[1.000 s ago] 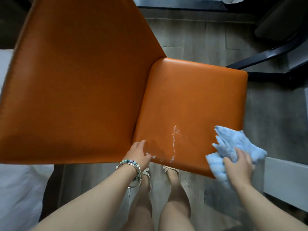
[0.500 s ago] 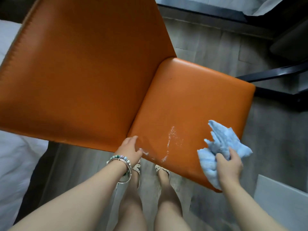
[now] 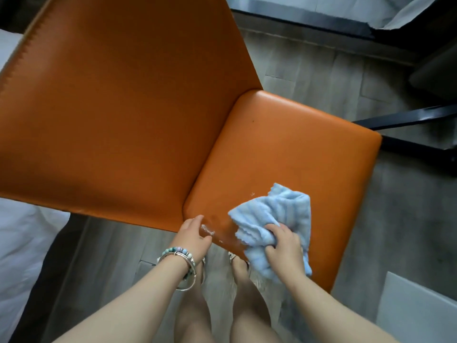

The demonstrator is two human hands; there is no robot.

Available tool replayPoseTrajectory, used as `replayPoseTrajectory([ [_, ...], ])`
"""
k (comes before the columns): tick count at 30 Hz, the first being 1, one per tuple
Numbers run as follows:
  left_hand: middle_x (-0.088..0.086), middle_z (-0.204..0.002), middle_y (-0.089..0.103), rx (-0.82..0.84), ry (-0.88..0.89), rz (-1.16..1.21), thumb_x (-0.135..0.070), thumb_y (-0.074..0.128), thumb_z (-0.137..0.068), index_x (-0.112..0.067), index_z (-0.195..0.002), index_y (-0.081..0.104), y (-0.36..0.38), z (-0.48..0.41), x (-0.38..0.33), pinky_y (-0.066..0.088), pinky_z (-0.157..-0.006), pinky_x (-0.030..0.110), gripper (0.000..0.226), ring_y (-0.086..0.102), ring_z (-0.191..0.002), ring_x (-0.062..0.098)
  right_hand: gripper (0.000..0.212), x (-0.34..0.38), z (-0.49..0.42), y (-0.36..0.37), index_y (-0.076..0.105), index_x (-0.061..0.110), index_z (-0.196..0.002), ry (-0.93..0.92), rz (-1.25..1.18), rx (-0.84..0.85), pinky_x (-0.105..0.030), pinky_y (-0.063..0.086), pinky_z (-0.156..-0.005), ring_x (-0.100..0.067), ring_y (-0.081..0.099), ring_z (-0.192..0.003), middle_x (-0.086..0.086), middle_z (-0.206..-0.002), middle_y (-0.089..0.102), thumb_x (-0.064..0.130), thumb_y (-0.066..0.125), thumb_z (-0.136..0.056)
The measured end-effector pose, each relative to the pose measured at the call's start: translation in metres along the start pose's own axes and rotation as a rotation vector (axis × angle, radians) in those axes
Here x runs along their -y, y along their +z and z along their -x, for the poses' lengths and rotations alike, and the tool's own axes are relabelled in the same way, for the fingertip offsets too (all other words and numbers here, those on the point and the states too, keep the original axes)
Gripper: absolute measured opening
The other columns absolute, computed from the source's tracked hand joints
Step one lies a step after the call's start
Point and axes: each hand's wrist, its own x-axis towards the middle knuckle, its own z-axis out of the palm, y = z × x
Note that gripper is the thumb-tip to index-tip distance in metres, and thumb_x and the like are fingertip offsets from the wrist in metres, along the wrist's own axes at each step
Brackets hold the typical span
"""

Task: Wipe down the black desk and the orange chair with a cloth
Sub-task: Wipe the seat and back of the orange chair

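- The orange chair (image 3: 148, 120) stands side-on to the person, with its backrest to the left. Its seat (image 3: 296, 149) runs away from the hands toward the upper right.
- The seat's near edge slants from the left hand (image 3: 194, 235) down toward the lower right, and both hands sit along it.
- The cloth (image 3: 274, 216), pale blue and bunched, lies on the near part of the seat. One corner hangs over the edge, above the floor (image 3: 408, 219).
- The right hand (image 3: 284, 247) clutches the cloth in curled fingers and presses it to the leather.
- A white smear (image 3: 207, 230) lies between the two hands, just left of the cloth and touching the left fingertips. A speck of it shows at the cloth's far edge.
- The left hand rests on the seat's near-left corner with its fingers fairly straight. It holds nothing and seems only to steady the chair.
- The right hand is the one placed to wipe. A short sweep leftward would probably catch the smear, and the far half of the seat lies straight ahead of it.
- A dark bar (image 3: 408, 118) beyond the seat may belong to the black desk, though the view is too partial to be sure.
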Motion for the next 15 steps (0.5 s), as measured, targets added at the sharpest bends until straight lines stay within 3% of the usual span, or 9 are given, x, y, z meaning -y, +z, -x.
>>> replayPoseTrajectory([
  [3,-0.001,-0.15,0.026,-0.003,-0.005,0.021,-0.027,0.051,-0.09,-0.023,-0.144,0.025,0.0,-0.003,-0.006,0.033,-0.103,0.029,0.061,0.035,-0.131,0.016,0.036,0.003,-0.021,-0.041,0.064,0.008,-0.104,0.06,-0.214,-0.301,-0.039,0.04,-0.091,-0.035,0.054,-0.102,-0.009,-0.105,0.066,-0.003,0.058,-0.07],
  [6,-0.001,-0.15,0.025,-0.011,-0.004,0.027,-0.026,0.051,-0.09,-0.024,-0.145,0.024,-0.002,-0.008,-0.012,0.033,-0.103,0.029,0.061,0.034,-0.132,0.016,0.047,0.005,-0.064,-0.085,0.057,0.012,-0.118,0.055,-0.246,-0.401,-0.043,0.037,-0.096,-0.038,0.049,-0.112,-0.015,-0.114,0.061,0.002,0.06,-0.072],
  [8,-0.001,-0.151,0.025,-0.013,-0.003,0.025,-0.025,0.05,-0.091,-0.023,-0.145,0.024,-0.004,-0.011,-0.012,0.032,-0.104,0.028,0.06,0.034,-0.132,0.016,0.066,0.012,-0.099,-0.101,0.038,0.025,-0.137,0.128,-0.195,-0.311,-0.047,0.03,-0.102,-0.036,0.041,-0.121,-0.018,-0.125,0.051,0.011,0.059,-0.076],
  [10,-0.002,-0.151,0.025,-0.022,-0.001,0.028,-0.025,0.05,-0.091,-0.023,-0.145,0.024,-0.007,-0.016,-0.011,0.033,-0.102,0.027,0.06,0.036,-0.131,0.016,0.073,0.017,-0.131,-0.102,0.021,0.037,-0.143,0.193,-0.043,-0.16,-0.056,0.021,-0.104,-0.031,0.028,-0.132,-0.015,-0.133,0.043,0.019,0.056,-0.082],
  [12,-0.003,-0.151,0.025,-0.032,-0.005,0.034,-0.026,0.05,-0.091,-0.025,-0.145,0.024,-0.01,-0.02,-0.008,0.035,-0.101,0.028,0.059,0.036,-0.131,0.015,0.068,0.019,-0.148,-0.089,0.017,0.039,-0.144,0.192,0.155,0.012,-0.068,0.013,-0.103,-0.031,0.006,-0.141,0.0,-0.151,0.024,0.028,0.053,-0.088],
  [15,-0.003,-0.151,0.024,-0.055,-0.023,0.039,-0.029,0.05,-0.091,-0.026,-0.145,0.024,-0.017,-0.025,0.0,0.037,-0.098,0.029,0.06,0.036,-0.131,0.017,0.066,0.028,-0.138,-0.053,0.015,0.04,-0.145,0.077,0.344,0.112,-0.068,0.019,-0.103,-0.034,-0.005,-0.141,0.017,-0.155,0.001,0.034,0.052,-0.09],
])
